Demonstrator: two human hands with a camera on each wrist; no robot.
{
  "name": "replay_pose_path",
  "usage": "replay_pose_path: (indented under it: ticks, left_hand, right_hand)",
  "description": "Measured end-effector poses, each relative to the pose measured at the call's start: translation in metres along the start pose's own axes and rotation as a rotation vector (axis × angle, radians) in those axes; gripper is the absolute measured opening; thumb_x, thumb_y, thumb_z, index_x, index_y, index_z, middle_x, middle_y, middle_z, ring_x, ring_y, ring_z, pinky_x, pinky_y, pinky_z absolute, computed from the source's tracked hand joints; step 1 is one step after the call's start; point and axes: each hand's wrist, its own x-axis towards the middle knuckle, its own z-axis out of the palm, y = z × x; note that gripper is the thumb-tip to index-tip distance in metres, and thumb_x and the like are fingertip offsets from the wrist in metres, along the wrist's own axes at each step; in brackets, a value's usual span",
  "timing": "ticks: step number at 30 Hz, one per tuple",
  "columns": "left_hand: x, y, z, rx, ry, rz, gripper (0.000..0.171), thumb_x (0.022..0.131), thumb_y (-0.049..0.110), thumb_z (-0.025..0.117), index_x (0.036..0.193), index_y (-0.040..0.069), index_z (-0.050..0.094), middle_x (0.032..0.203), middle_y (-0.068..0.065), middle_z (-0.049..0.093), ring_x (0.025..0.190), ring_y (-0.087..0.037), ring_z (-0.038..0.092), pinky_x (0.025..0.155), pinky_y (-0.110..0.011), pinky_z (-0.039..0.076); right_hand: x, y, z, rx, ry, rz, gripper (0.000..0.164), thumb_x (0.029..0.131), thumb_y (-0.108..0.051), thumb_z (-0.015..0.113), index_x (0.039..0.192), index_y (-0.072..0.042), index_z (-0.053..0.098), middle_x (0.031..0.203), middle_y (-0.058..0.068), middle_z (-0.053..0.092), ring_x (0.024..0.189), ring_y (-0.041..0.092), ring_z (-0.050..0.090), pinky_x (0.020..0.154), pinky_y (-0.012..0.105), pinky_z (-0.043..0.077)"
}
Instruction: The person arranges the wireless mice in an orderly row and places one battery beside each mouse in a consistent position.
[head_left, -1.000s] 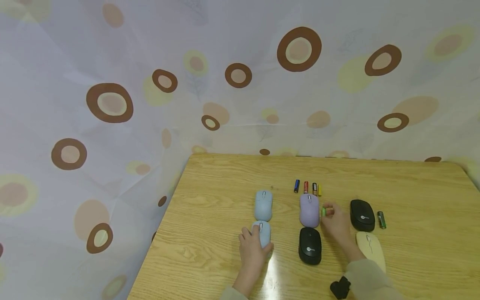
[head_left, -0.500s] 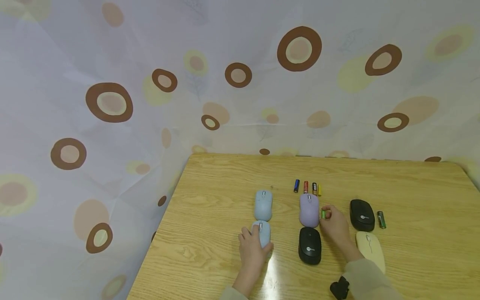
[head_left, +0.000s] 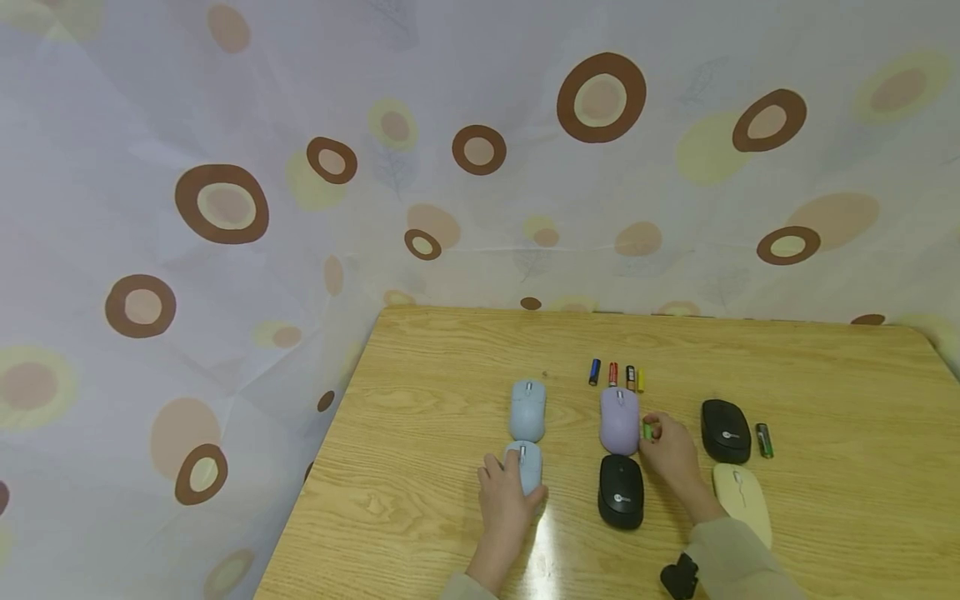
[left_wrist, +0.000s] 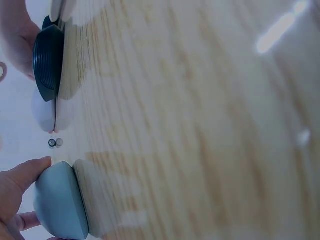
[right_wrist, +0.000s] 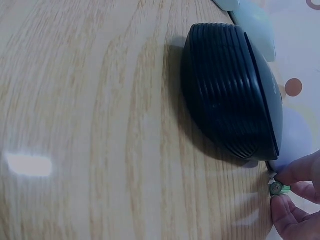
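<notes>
Green battery (head_left: pixel 647 432): compared with one second ago, we note it slightly nearer the person, together with the right hand (head_left: pixel 671 450); it sits just right of the purple mouse (head_left: pixel 619 422).
Right hand grip: nearly closed, thumb and forefinger pinching the battery; in the right wrist view we see its round end between the fingertips.
Right forearm: angled forward and leftward, its sleeve (head_left: pixel 731 554) hiding part of the yellow mouse (head_left: pixel 746 500).
Near light-blue mouse (head_left: pixel 530 467): on the surface (head_left: pixel 405 417), under the left hand (head_left: pixel 504 498), unmoved.
Left hand grip: part-open round the mouse, forefinger on top, thumb along its right side; we cannot tell whether the outer fingers touch it.
</notes>
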Motion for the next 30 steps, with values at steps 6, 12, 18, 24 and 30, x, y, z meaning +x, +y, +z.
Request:
replay_pose_path:
  ticks: [6,12,18,24,30]
  left_hand:
    - [-0.001,0.0,0.0,0.004,0.007,0.007,0.061,0.064,0.031,0.082,0.112,0.005,0.056,0.087,-0.01,0.041,0.073,-0.018,0.039,0.052,-0.026,0.04]
    - [-0.001,0.0,0.0,0.01,0.008,0.011,0.061,0.064,0.031,0.082,0.112,0.004,0.056,0.087,-0.009,0.041,0.073,-0.018,0.039,0.053,-0.026,0.04]
    - [-0.001,0.001,-0.001,0.012,0.0,0.005,0.061,0.064,0.031,0.082,0.112,0.004,0.056,0.087,-0.009,0.041,0.073,-0.018,0.039,0.053,-0.026,0.04]
    - [-0.001,0.001,-0.001,0.01,0.002,0.007,0.06,0.064,0.031,0.082,0.112,0.004,0.056,0.087,-0.01,0.041,0.073,-0.018,0.039,0.052,-0.026,0.04]
    - [0.0,0.001,-0.001,-0.002,-0.004,0.003,0.061,0.064,0.031,0.082,0.112,0.004,0.055,0.088,-0.009,0.041,0.073,-0.018,0.039,0.053,-0.026,0.039]
  right_hand:
    - [0.001,0.002,0.002,-0.004,0.01,-0.01,0.031,0.075,-0.001,0.059,0.103,0.011,0.054,0.072,0.01,0.048,0.065,0.021,0.045,0.054,0.028,0.033]
    - [0.0,0.002,0.002,-0.007,0.016,-0.006,0.032,0.076,-0.002,0.058,0.105,0.011,0.054,0.072,0.009,0.046,0.066,0.022,0.044,0.055,0.029,0.032]
    - [-0.001,0.0,0.001,-0.004,0.017,-0.012,0.032,0.077,-0.002,0.059,0.106,0.011,0.053,0.072,0.01,0.046,0.067,0.023,0.044,0.055,0.03,0.032]
    - [-0.001,-0.001,0.0,-0.008,0.023,-0.017,0.032,0.078,-0.003,0.058,0.107,0.011,0.052,0.072,0.01,0.046,0.067,0.023,0.044,0.055,0.03,0.033]
    - [0.008,-0.008,-0.008,-0.02,0.04,-0.02,0.038,0.08,-0.007,0.057,0.113,0.01,0.05,0.087,0.022,0.05,0.078,0.032,0.047,0.061,0.037,0.039]
